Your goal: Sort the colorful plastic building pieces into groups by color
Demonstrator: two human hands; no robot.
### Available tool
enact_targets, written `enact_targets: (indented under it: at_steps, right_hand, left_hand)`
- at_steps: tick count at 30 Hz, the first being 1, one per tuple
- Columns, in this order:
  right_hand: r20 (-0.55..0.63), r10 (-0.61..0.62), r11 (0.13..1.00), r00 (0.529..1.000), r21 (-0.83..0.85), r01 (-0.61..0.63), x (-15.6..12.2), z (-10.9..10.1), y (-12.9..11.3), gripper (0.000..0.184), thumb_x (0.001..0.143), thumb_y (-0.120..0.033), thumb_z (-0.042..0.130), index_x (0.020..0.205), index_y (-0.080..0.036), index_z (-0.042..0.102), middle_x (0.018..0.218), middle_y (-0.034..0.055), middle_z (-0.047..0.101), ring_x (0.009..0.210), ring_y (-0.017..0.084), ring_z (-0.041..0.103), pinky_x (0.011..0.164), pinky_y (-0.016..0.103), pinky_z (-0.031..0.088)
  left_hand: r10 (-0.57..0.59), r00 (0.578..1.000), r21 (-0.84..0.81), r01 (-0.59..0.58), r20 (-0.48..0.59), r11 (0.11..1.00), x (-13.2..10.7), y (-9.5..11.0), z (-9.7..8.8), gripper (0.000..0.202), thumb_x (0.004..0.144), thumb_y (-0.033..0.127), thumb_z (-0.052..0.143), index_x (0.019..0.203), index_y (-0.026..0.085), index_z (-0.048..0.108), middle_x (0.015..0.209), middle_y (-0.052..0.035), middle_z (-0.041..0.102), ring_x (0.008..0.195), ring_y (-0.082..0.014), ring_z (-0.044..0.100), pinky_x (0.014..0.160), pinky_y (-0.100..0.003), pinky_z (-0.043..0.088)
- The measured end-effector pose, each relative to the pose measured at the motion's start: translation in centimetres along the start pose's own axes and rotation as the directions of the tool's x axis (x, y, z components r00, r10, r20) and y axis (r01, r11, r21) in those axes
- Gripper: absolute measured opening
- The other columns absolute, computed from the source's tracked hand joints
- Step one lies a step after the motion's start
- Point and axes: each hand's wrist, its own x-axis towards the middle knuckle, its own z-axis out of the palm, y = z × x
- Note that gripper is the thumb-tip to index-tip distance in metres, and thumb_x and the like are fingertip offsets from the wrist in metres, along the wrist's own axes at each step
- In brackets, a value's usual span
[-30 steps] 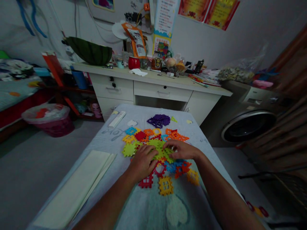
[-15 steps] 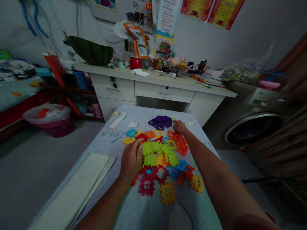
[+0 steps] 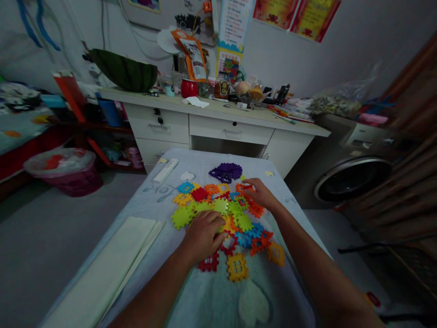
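A heap of flat, toothed plastic building tiles (image 3: 225, 214) in green, red, orange, blue and yellow lies on a pale cloth-covered table (image 3: 211, 296). My left hand (image 3: 205, 234) rests palm down on the green and red tiles at the near left of the heap, fingers curled over them. My right hand (image 3: 261, 193) lies on the orange tiles at the far right, fingers bent onto them. A cluster of purple tiles (image 3: 226, 172) sits just beyond the heap. A yellow window-shaped tile (image 3: 237, 266) lies nearest to me.
A folded cream sheet (image 3: 112, 264) lies along the table's left side. A long white box (image 3: 165, 170) sits at the far left corner. Behind stand a cluttered white desk (image 3: 218, 123) with half a watermelon (image 3: 124, 73), a washing machine (image 3: 355, 173) and a red bin (image 3: 63, 171).
My right hand has drawn back from the purple cluster onto the orange tiles. My left hand has slid nearer and to the right over the green tiles.
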Motion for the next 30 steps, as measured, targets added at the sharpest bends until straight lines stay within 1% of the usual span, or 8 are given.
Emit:
enact_targets:
  at_steps: [4, 9, 15, 18, 21, 25, 28, 30]
  right_hand:
    - [0.081, -0.171, 0.985, 0.982, 0.012, 0.17, -3.9, 1.5, -4.0, 0.041, 0.083, -0.029, 0.066, 0.124, -0.025, 0.064, 0.136, 0.0125, 0.052, 0.128, 0.029, 0.045, 0.108, 0.05, 0.035]
    - [0.139, -0.156, 0.982, 0.978, -0.083, 0.168, -6.0, 2.4, -6.2, 0.037, 0.081, -0.024, 0.063, 0.118, -0.021, 0.063, 0.133, 0.0128, 0.053, 0.124, 0.029, 0.045, 0.106, 0.049, 0.033]
    - [0.081, -0.103, 0.994, 0.991, -0.021, 0.105, -6.1, 0.1, -4.9, 0.018, 0.069, -0.011, 0.055, 0.085, -0.018, 0.056, 0.093, 0.0063, 0.06, 0.086, 0.019, 0.054, 0.079, 0.031, 0.043]
    - [0.003, 0.007, 1.0, 1.0, 0.013, -0.007, -6.1, -0.9, -3.6, 0.011, 0.069, -0.01, 0.05, 0.074, -0.02, 0.051, 0.076, 0.0015, 0.056, 0.07, 0.015, 0.051, 0.066, 0.026, 0.038]
    - [-0.085, 0.139, 0.987, 0.987, 0.097, -0.131, -6.2, -1.4, -2.1, 0.011, 0.072, -0.012, 0.046, 0.076, -0.021, 0.052, 0.067, -0.0018, 0.055, 0.063, 0.014, 0.051, 0.061, 0.025, 0.036]
    - [-0.113, 0.216, 0.969, 0.97, 0.15, -0.198, -5.5, -1.5, -0.5, 0.013, 0.072, -0.015, 0.047, 0.079, -0.021, 0.056, 0.068, -0.0019, 0.058, 0.064, 0.015, 0.055, 0.062, 0.025, 0.039]
    - [-0.15, 0.146, 0.986, 0.978, 0.095, -0.133, -3.2, -1.0, -0.3, 0.015, 0.072, -0.015, 0.049, 0.082, -0.02, 0.059, 0.083, 0.0024, 0.064, 0.079, 0.017, 0.059, 0.075, 0.029, 0.045]
    - [-0.162, 0.08, 0.996, 0.983, 0.052, -0.072, -0.8, -0.2, -0.7, 0.022, 0.074, -0.019, 0.055, 0.096, -0.019, 0.062, 0.101, 0.0069, 0.065, 0.096, 0.021, 0.059, 0.088, 0.035, 0.045]
  left_hand:
    - [0.064, 0.996, -0.06, -0.06, 0.066, 0.996, 0.0, 0.8, -0.2, 0.019, 0.093, 0.027, 0.049, 0.097, 0.025, 0.068, 0.094, -0.0039, 0.068, 0.094, -0.0209, 0.061, 0.088, -0.039, 0.046]
    - [0.044, 0.999, -0.043, -0.043, 0.01, 0.998, -0.1, 0.3, -0.1, 0.023, 0.091, 0.018, 0.047, 0.098, 0.022, 0.068, 0.092, -0.004, 0.07, 0.091, -0.0204, 0.061, 0.087, -0.038, 0.046]
    - [-0.137, 0.981, 0.077, 0.148, -0.135, 0.986, -0.1, -3.0, 0.1, 0.032, 0.079, 0.007, 0.049, 0.098, 0.021, 0.07, 0.095, -0.0055, 0.071, 0.092, -0.0233, 0.062, 0.085, -0.04, 0.045]
    - [-0.206, 0.958, 0.085, 0.226, -0.198, 0.97, 0.0, -4.0, -0.1, 0.027, 0.081, 0.011, 0.049, 0.096, 0.021, 0.069, 0.097, -0.0049, 0.071, 0.094, -0.0233, 0.062, 0.087, -0.04, 0.045]
    - [-0.251, 0.927, 0.066, 0.279, -0.279, 0.958, 0.1, -4.0, -0.6, 0.021, 0.086, 0.02, 0.05, 0.095, 0.022, 0.069, 0.1, -0.0042, 0.071, 0.097, -0.0229, 0.062, 0.088, -0.04, 0.043]
    - [-0.316, 0.849, 0.101, 0.391, -0.424, 0.915, 0.0, -3.8, -1.2, 0.021, 0.089, 0.027, 0.05, 0.096, 0.023, 0.069, 0.111, -0.0054, 0.069, 0.107, -0.0251, 0.059, 0.093, -0.043, 0.04]
    - [-0.372, 0.799, 0.165, 0.495, -0.471, 0.853, -0.1, -4.2, -1.1, 0.022, 0.089, 0.029, 0.051, 0.1, 0.023, 0.07, 0.121, -0.0075, 0.065, 0.116, -0.0287, 0.054, 0.099, -0.049, 0.035]
    - [-0.422, 0.783, 0.197, 0.551, -0.456, 0.811, -0.2, -4.7, -0.9, 0.026, 0.089, 0.031, 0.052, 0.106, 0.022, 0.069, 0.127, -0.0098, 0.062, 0.12, -0.0309, 0.051, 0.1, -0.051, 0.035]
